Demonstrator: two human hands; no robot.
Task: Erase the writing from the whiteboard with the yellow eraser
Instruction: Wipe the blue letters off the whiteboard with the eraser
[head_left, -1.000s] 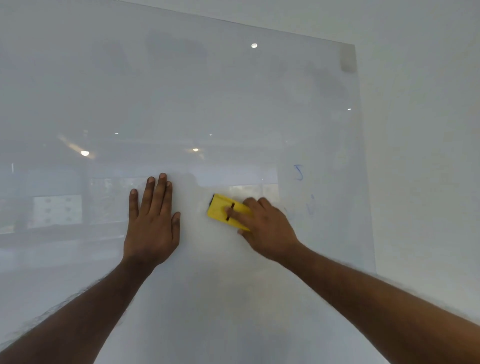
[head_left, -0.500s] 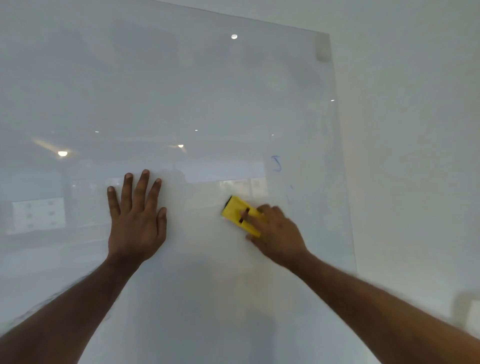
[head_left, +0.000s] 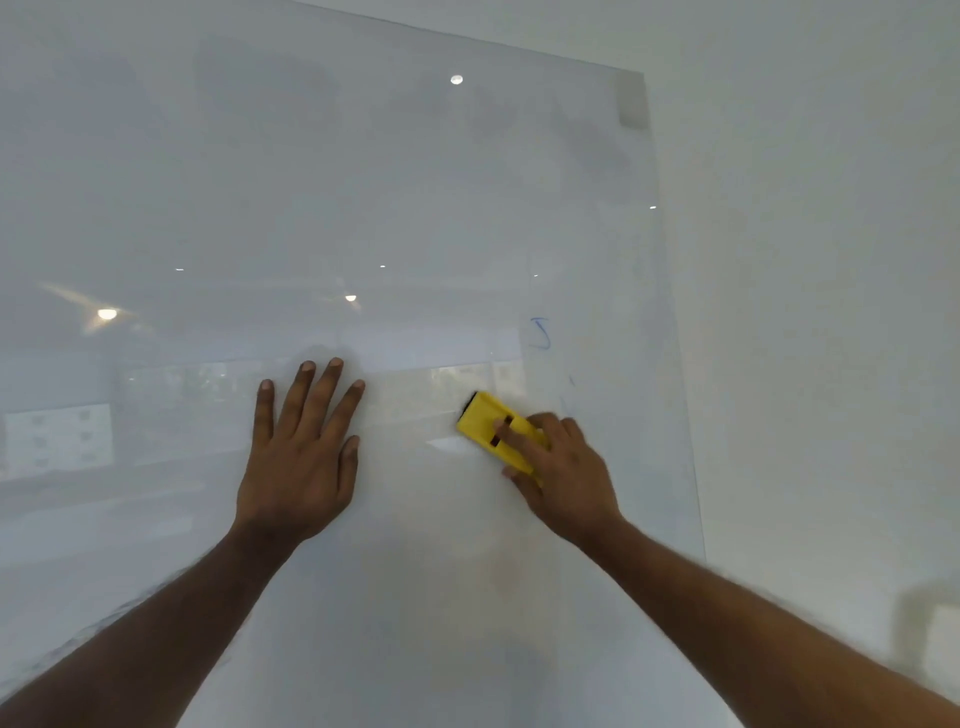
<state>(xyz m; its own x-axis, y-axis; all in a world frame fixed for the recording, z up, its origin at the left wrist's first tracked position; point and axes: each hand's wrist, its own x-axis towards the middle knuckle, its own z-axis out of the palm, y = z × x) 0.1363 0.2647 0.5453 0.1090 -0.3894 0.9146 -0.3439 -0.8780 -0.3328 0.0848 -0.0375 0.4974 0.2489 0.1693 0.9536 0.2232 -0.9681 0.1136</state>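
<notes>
Evidently, the light, rigid yellow plastic eraser (head_left: 493, 428) is gripped across its back by the closed right hand (head_left: 563, 475); the glossy whiteboard (head_left: 415, 208), probably slippery, is braced by the flat, empty left hand (head_left: 301, 457).

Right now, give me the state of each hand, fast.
Left hand: open, flat against the whiteboard, holding nothing.
Right hand: closed on the yellow eraser, pressing it to the board.
</notes>
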